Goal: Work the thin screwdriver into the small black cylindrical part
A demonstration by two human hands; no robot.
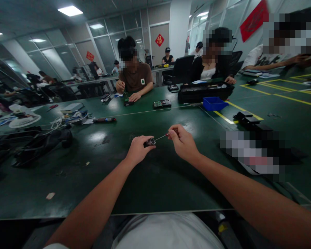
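Above the middle of the green table my left hand (139, 149) is closed around a small dark cylindrical part (150, 141), its grey, hollow-looking end facing right. My right hand (181, 141) pinches the red handle of a thin screwdriver (161, 137). The screwdriver's shaft points left, and its tip is at the end of the cylindrical part. Whether the tip sits inside or only touches the rim, I cannot tell. My left fingers hide the rest of the cylindrical part.
A blue tray (214, 103), a long black housing (206, 92) and a circuit board unit (162, 103) stand farther back. A dark tool-like rod (104, 120) and cables lie left. Black parts (251, 121) lie right. Co-workers sit across the green table (93, 193).
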